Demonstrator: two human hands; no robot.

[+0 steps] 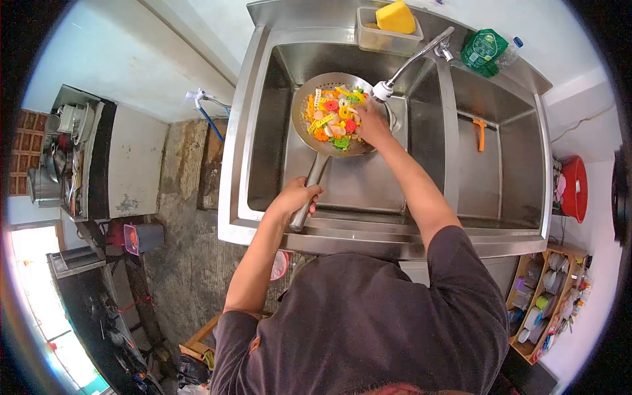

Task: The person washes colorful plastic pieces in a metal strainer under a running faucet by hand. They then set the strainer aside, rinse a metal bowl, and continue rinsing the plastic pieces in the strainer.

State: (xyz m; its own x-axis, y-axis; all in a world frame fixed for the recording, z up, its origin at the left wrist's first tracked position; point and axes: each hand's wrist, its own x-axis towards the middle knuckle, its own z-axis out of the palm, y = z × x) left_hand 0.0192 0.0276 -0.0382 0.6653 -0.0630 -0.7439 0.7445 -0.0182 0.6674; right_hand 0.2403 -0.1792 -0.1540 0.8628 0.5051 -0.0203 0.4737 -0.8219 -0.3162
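Observation:
My left hand is closed around the thick metal handle of a long-handled perforated strainer. The strainer's round bowl sits inside the left sink basin, under the tap. Colourful snack pieces, some wheel- and ladder-shaped, in yellow, orange, red, green and white, fill it. At the bowl's right side, my right hand reaches in, fingers stretched out onto the pieces; the fingertips are partly hidden. Just above that hand is the white tap nozzle on its flexible metal neck. No running water can be made out.
A plastic tub with a yellow sponge stands on the back ledge. Beside the tap lie a green pouch and a clear bottle. An orange-handled tool rests in the right basin. A red basin hangs at right.

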